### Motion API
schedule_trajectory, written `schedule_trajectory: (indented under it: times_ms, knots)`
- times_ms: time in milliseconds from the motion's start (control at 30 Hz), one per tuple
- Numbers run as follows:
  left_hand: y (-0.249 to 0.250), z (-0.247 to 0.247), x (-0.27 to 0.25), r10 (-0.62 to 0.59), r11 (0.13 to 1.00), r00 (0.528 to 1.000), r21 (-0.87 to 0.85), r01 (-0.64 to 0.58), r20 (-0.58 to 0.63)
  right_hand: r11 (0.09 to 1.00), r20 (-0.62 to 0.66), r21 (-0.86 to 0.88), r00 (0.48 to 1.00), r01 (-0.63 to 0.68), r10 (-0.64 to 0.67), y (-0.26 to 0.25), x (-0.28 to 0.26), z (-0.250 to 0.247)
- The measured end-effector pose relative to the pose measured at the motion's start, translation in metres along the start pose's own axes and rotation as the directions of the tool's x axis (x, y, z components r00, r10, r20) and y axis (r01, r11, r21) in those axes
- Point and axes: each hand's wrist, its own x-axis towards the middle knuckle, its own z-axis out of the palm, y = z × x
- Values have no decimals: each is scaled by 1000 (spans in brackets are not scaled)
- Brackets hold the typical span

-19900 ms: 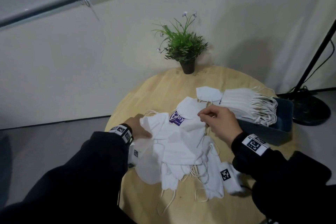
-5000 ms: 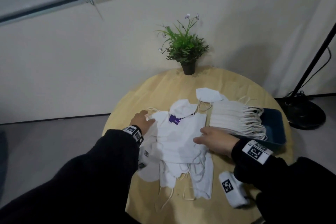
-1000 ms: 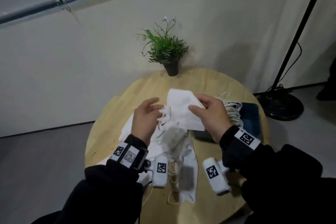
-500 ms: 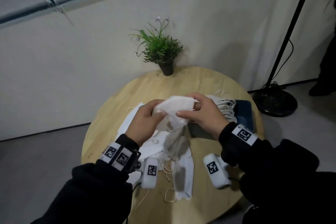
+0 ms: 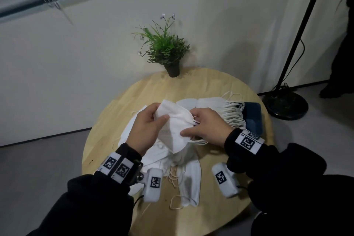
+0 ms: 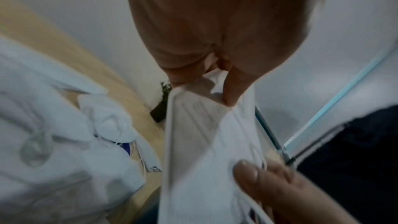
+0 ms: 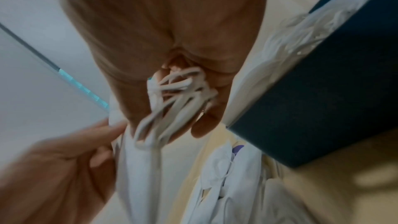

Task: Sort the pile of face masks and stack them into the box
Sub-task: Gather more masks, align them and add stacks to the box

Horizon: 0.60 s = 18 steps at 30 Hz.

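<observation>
Round table [image 5: 226,90], both hands pinch mask [image 5: 175,126], tip down

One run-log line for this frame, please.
left hand: grips held masks | right hand: pinches their ear loops | box: part-filled | pile: remains

You wear black long sleeves [image 5: 92,197] on both arms. Each wrist carries a white band [image 5: 249,141] printed with black square-code markers, and a white marked camera block [image 5: 153,184] with a thin black cable.
</observation>
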Motion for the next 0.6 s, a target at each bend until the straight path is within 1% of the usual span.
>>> schedule_trajectory:
  times_ms: [67,100,167,200,233,300,333,367,400,433,500,567,600]
  knots:
    - [-3,-7,0,-37,998,999,-43,38,11,998,-11,43,999,-44,44,2,-2,-3]
    - [-5,-12,0,-46,999,998,-16,46,46,993,-33,94,997,-70,73,2,-3,-5]
    - [-6,-24,-3,-50,991,988,130,31,145,964,-71,240,989,-112,133,0,-5,-10]
    - [-9,-31,-4,-56,979,983,202,20,173,934,-88,335,983,-123,161,-3,-6,-12]
    - [-12,-36,-5,-73,974,980,226,30,183,889,-90,436,976,-138,196,-7,-8,-15]
    - [-19,-43,-8,-149,985,969,115,128,196,754,-25,632,968,-179,251,-13,-9,-21]
    - [-23,-43,-11,-204,979,953,18,205,222,689,11,697,963,-200,269,-14,-8,-24]
    - [-25,-40,-15,-263,951,929,-93,296,262,658,28,722,958,-216,284,-16,-9,-25]
    - [-29,-36,-20,-314,900,899,-206,384,305,672,22,704,953,-228,301,-15,-9,-26]
    - [-31,-30,-24,-359,836,869,-298,462,341,715,6,658,951,-236,308,-16,-10,-27]
    - [-37,-18,-30,-447,713,816,-405,573,366,807,-31,540,953,-239,302,-13,-12,-29]
    - [-44,-9,-30,-524,585,778,-516,625,347,892,-132,397,949,-215,287,-8,-15,-33]
    - [-48,-7,-27,-569,507,761,-596,623,312,939,-205,281,943,-199,261,-5,-17,-37]
